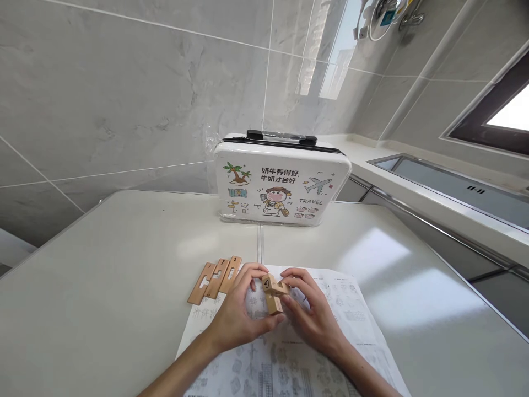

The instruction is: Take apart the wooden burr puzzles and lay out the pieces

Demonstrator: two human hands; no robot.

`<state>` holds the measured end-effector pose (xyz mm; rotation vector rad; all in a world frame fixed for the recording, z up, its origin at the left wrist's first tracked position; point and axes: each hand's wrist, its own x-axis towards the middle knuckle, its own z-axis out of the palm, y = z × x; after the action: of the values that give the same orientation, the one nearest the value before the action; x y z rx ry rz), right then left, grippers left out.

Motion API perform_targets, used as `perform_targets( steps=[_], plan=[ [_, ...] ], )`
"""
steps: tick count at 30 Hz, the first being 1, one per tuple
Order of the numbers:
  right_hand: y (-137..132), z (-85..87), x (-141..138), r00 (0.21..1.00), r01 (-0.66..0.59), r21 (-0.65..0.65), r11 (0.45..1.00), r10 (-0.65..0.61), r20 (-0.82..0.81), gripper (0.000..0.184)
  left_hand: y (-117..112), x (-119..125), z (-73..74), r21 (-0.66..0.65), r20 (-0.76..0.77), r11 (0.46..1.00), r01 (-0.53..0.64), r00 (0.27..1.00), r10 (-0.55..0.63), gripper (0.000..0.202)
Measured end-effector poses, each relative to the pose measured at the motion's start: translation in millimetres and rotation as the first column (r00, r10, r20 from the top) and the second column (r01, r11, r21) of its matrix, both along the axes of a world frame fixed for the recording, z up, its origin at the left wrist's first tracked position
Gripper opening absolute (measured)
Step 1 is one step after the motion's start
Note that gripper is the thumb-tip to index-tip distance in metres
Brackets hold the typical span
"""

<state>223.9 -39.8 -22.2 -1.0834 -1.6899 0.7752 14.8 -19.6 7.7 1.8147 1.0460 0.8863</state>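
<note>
Both hands hold notched wooden puzzle blocks over a printed sheet. My left hand (241, 317) grips an upright wooden block (273, 304), thumb at its lower end and fingers near its top. Between the thumb and fingers of my right hand (309, 306) is a second wooden block (280, 287), lying across the first and touching it. A dark handwritten mark shows on the end facing me. I cannot tell whether the blocks are interlocked. Left of my left hand lie three flat wooden pieces with cut-out slots, numbered 1 (201, 283), 3 (217, 279) and 2 (231, 274).
The instruction sheet (351, 325), printed with small diagrams, spreads under my hands on the white table (124, 264). A white cartoon travel case (281, 184) in clear plastic stands at the back against the grey tiled wall. A counter with a sink (463, 187) runs along the right.
</note>
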Motion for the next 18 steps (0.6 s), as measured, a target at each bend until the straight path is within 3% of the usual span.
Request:
perform_targets(
  steps=[4,10,18],
  plan=[
    [1.3,5.2,1.5,0.997,0.041,-0.035,0.999,-0.043,-0.057,0.017,1.0,-2.6,-4.2,0.045,-0.046,0.999,-0.013,0.999,0.015,0.054],
    [4.5,-1.1,2.8,0.973,0.231,-0.107,0.967,-0.232,0.003,0.022,0.8,-3.2,-15.0,0.328,-0.221,0.941,-0.080,0.962,0.159,0.057],
    [3.6,-2.8,-1.2,0.976,0.213,-0.149,0.966,-0.217,-0.011,0.025,6.7,-2.1,-21.6,0.474,-0.376,0.875,-0.100,0.875,0.304,0.047]
  ],
)
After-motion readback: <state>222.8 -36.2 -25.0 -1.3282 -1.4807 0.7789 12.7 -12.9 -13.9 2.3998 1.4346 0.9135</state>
